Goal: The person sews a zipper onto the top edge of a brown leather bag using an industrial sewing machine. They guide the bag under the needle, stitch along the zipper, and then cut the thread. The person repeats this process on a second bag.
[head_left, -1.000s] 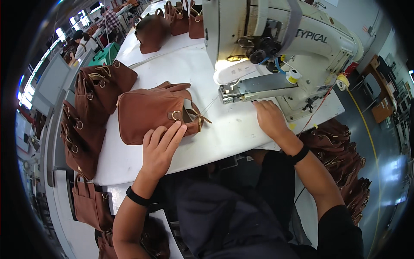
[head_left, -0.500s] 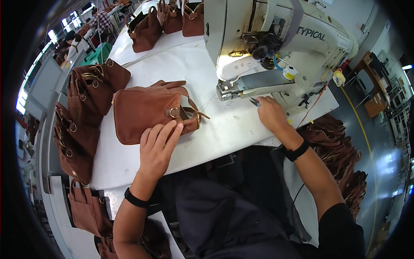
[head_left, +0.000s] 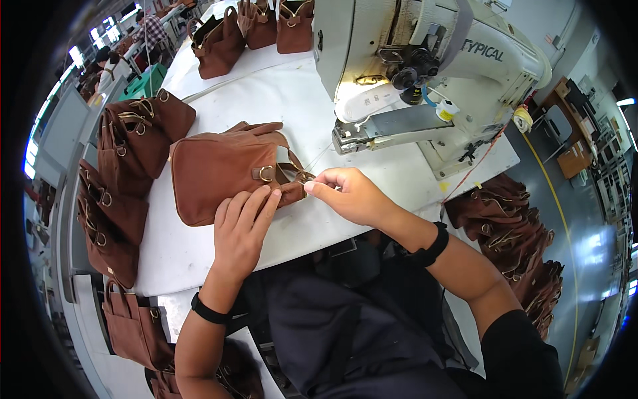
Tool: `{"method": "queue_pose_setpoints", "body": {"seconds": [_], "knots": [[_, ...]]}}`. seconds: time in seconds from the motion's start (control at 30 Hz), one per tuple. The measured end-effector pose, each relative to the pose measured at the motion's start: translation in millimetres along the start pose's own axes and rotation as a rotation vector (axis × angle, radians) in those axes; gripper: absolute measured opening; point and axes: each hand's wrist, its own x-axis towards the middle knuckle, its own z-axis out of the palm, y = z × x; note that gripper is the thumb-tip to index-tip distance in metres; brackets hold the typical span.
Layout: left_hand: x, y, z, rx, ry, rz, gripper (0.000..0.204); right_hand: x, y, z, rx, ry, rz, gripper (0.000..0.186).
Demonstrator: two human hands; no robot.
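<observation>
A brown handbag (head_left: 216, 173) with a metal D-ring lies on its side on the white worktable. My left hand (head_left: 240, 223) holds its near edge, fingers laid over the side below the D-ring; the thumb is hidden. Closed in a pinch, my right hand (head_left: 349, 194) has thumb and forefinger at the bag's right end, by the small straps and metal fittings. What lies between those fingertips is too small to make out. Pale threads run from this end toward the sewing machine (head_left: 392, 126) arm. No snips show now; my right hand may hide them.
More brown bags (head_left: 123, 149) stand along the table's left edge, and several bags (head_left: 222, 46) stand at the back. A heap of brown bag pieces (head_left: 508, 229) lies at the right below the table (head_left: 299, 239). Other people (head_left: 149, 33) sit far left.
My right hand has moved left from beside the machine's base, where it was at dark-bladed snips, to the bag's right end. My left hand stays on the bag.
</observation>
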Motion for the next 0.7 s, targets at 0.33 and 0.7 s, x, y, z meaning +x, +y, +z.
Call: {"method": "queue_pose_setpoints", "body": {"seconds": [0.33,0.7], "knots": [[0.5,2.0,-0.6,-0.006,-0.005,-0.007,0.048,7.7,-2.6,4.5,-0.082,0.064,-0.045,0.035],[0.6,2.0,0.0,0.025,-0.029,0.002,0.046,-10.1,0.5,-3.9,-0.216,0.156,-0.175,0.03]]}}
